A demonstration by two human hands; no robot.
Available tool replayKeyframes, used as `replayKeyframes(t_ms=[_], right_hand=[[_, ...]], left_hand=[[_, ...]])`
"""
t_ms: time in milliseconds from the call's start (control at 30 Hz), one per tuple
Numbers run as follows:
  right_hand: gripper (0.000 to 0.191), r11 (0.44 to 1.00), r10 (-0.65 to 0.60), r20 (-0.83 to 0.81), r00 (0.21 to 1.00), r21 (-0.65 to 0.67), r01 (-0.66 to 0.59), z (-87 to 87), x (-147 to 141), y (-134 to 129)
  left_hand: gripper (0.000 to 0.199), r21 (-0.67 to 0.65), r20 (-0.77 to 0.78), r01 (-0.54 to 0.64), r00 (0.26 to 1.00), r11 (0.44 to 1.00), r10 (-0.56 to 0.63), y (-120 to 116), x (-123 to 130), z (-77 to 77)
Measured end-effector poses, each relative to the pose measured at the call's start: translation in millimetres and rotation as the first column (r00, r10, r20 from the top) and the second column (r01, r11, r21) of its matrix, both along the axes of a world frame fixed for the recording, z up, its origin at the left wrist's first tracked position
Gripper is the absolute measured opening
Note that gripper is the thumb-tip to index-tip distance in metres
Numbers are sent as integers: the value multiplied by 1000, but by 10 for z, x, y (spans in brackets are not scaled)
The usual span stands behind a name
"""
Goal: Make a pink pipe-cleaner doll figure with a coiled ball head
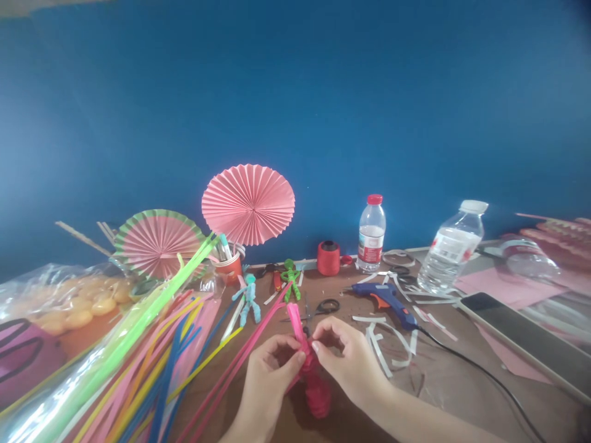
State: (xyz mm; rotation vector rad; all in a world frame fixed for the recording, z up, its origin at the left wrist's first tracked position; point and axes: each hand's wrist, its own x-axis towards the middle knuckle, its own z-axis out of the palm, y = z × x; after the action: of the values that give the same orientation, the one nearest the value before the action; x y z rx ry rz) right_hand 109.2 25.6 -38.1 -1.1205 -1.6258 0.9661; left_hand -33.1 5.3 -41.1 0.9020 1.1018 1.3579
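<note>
Between both hands is a bright pink pipe-cleaner piece (317, 394), wound thick at its lower end, with a loop of pink stem standing up at the top. My left hand (277, 372) pinches it from the left between thumb and forefinger. From the right, my right hand (344, 357) has thumb and forefinger brought together at its upper part; the fingers hide the exact spot of contact. Just beyond the hands stand a green pipe-cleaner figure (292, 283) and a light blue one (250, 301). Long pink pipe cleaners (240, 360) lie by my left hand.
Bundled coloured pipe cleaners (152, 360) cover the left side. Right of the hands lie a blue glue gun (385, 297) with a trailing cord, white paper strips (379, 351) and a phone (521, 332). Water bottles (370, 237), red thread (328, 258) and pleated paper fans (249, 203) stand behind.
</note>
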Motion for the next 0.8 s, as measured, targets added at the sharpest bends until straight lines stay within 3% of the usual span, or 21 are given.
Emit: replayKeyframes(t_ms=[233, 800], right_hand=[[11, 999, -11, 0, 1000, 35, 11, -29, 5, -15], [17, 992, -47, 71, 996, 119, 38, -26, 16, -13]], left_hand=[[17, -21, -27, -24, 999, 999, 24, 9, -10, -36], [20, 5, 81, 4, 997, 1000, -4, -19, 15, 11]])
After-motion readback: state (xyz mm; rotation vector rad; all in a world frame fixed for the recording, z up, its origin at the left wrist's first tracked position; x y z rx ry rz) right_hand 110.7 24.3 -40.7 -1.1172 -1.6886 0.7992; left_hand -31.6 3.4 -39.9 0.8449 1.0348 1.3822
